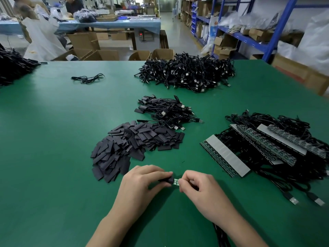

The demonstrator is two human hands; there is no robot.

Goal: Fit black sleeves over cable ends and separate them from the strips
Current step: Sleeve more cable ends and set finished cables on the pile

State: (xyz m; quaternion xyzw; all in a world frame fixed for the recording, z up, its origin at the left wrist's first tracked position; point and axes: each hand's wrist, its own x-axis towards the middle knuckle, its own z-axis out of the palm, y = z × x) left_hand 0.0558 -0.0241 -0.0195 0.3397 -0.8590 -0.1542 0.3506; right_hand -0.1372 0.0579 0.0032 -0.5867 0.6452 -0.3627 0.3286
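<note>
Pinching a sleeve (166,180) with left hand (142,182), cable end (175,181) with right hand (199,186) — held close together low over the table (53,139), sleeve only partly on. Looks early-ish: small finished pile (165,111) mid-table, but a big sleeve heap (131,147) and several full strips (226,155) left.

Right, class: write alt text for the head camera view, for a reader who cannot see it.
The left hand holds a black sleeve while the right hand pinches a green board at its end, over a green table. Behind them lie a pile of loose sleeves, a heap of sleeved cables and, to the right, board strips on tangled cables.
</note>
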